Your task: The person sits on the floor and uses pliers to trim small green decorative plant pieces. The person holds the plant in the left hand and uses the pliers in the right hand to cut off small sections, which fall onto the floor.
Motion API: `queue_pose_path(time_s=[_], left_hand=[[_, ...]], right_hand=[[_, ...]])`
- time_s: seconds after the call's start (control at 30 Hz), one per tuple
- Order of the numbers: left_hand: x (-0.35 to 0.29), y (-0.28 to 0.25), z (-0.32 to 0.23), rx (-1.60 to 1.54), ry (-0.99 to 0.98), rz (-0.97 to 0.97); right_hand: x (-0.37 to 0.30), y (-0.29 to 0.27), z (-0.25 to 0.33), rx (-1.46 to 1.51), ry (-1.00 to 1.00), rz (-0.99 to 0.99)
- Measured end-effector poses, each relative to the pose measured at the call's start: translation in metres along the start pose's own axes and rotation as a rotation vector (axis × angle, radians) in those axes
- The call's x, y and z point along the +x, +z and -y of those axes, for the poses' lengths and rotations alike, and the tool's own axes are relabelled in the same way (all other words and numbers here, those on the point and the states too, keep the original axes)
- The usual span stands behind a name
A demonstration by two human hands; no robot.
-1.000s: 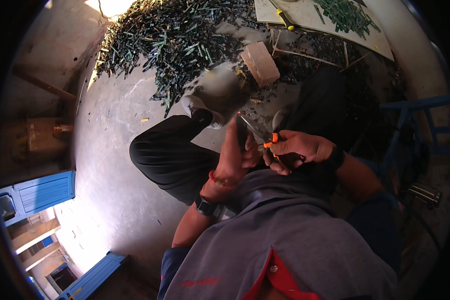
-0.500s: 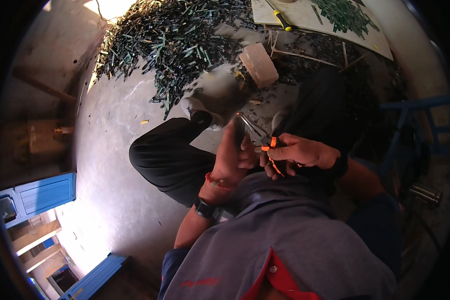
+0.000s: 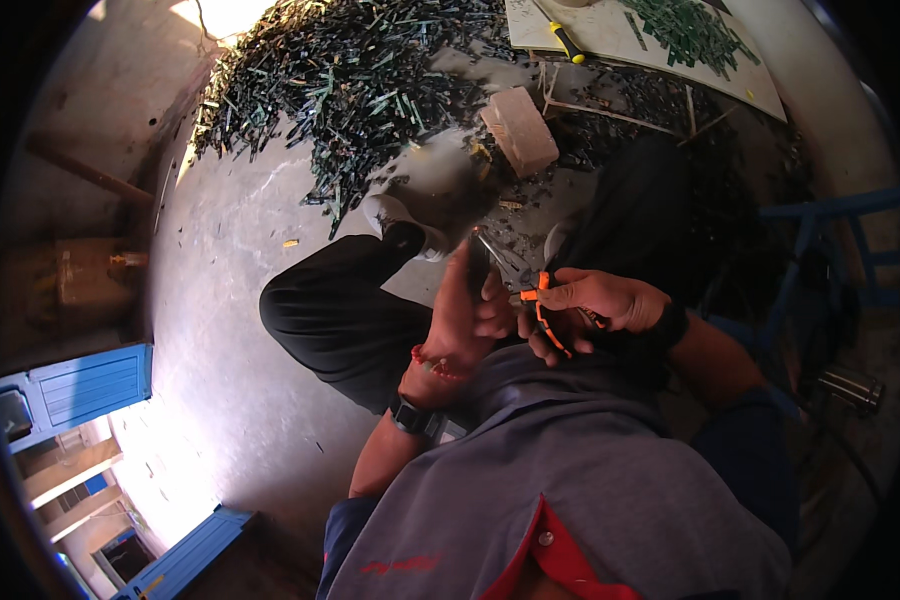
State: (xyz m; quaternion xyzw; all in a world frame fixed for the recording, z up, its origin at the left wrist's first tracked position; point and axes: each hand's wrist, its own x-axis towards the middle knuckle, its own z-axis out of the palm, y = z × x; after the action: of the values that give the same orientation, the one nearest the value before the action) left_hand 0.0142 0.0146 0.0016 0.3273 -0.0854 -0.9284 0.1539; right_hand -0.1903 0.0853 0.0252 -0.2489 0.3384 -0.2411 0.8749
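My right hand (image 3: 615, 300) is wrapped round orange-handled pliers (image 3: 551, 333), their working end turned toward my left hand. Close beside it, above my lap, my left hand (image 3: 462, 310) is closed with its thumb side up. In its grip is a dark, narrow strip-like piece (image 3: 478, 262), mostly covered by the fingers. Thin shiny metal lengths (image 3: 502, 252) slant between that piece and the pliers; I cannot tell which of the two they belong to. The tips of the pliers are too small and dark to make out.
A large heap of dark and green strips (image 3: 370, 100) covers the floor ahead. Nearer stands a pale brick (image 3: 520, 132). A white board (image 3: 660, 55) holds a yellow-and-black screwdriver (image 3: 568, 44) and green strips (image 3: 690, 32). Blue metal framing (image 3: 835, 210) stands at the right.
The pliers have turned slightly in my right hand, showing more of their orange handles. My left hand stays almost where it was, still holding the dark piece.
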Motion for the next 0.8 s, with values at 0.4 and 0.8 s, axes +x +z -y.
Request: queue_pose_path(time_s=[0.4,0.8], left_hand=[[0.001,-0.004,-0.001,0.058,0.006,0.055],[-0.002,0.000,0.004,0.074,0.079,-0.048]], right_hand=[[-0.002,0.006,0.002,0.035,-0.002,0.015],[0.005,-0.011,0.002,-0.062,0.070,-0.023]])
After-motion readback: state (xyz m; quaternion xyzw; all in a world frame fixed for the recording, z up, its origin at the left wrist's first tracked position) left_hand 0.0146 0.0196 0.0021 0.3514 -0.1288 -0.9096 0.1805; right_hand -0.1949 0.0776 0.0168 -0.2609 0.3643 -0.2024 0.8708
